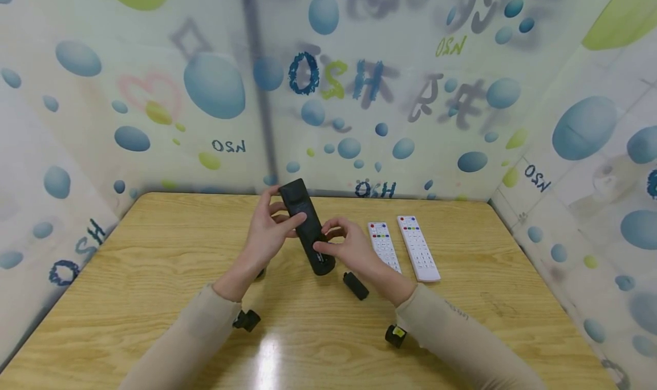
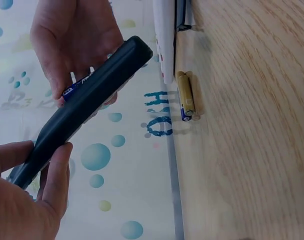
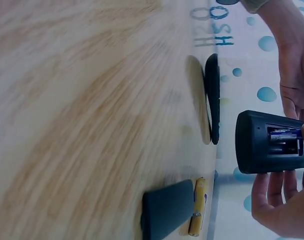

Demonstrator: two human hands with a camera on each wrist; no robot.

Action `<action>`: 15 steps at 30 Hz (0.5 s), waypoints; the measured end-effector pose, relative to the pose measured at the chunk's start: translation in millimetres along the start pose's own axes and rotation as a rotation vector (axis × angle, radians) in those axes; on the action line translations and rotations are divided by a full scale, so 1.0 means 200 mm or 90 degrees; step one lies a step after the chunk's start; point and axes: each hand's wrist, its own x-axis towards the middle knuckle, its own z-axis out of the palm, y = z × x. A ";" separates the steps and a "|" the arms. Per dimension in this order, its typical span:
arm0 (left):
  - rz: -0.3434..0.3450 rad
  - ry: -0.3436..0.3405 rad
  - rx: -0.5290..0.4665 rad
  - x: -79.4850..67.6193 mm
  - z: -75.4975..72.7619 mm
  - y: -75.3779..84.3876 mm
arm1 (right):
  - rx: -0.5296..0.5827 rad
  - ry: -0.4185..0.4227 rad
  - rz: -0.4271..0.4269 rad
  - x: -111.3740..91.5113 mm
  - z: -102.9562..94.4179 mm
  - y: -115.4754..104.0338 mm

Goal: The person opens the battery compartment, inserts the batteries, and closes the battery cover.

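My left hand point(image 1: 267, 227) grips a black remote control point(image 1: 303, 219) near its upper end, thumb across its back. The remote is tilted above the table, its uncovered battery compartment showing in the right wrist view. A blue battery point(image 3: 284, 134) lies in that compartment. At the lower end, my right hand point(image 1: 351, 244) has its thumb over the battery's end and fingers curled at the remote's edge. In the left wrist view the battery point(image 2: 77, 86) stands slightly proud of the remote, by the right thumb. A black battery cover point(image 1: 356, 285) lies on the table below the right hand.
Two white remotes point(image 1: 418, 248) lie to the right, one partly behind the right forearm. Gold-and-blue batteries point(image 2: 186, 95) lie on the wooden table point(image 1: 179, 247), near the cover in the right wrist view. A long dark object point(image 3: 212, 100) lies farther off. A patterned sheet hangs behind.
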 end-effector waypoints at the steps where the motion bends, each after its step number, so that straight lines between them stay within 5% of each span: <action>1: 0.002 -0.001 -0.002 0.00 0.00 0.00 | 0.024 -0.001 0.017 0.00 0.00 0.00; 15: 0.025 -0.012 0.006 0.00 0.01 0.00 | 0.056 -0.043 0.071 0.02 -0.02 -0.02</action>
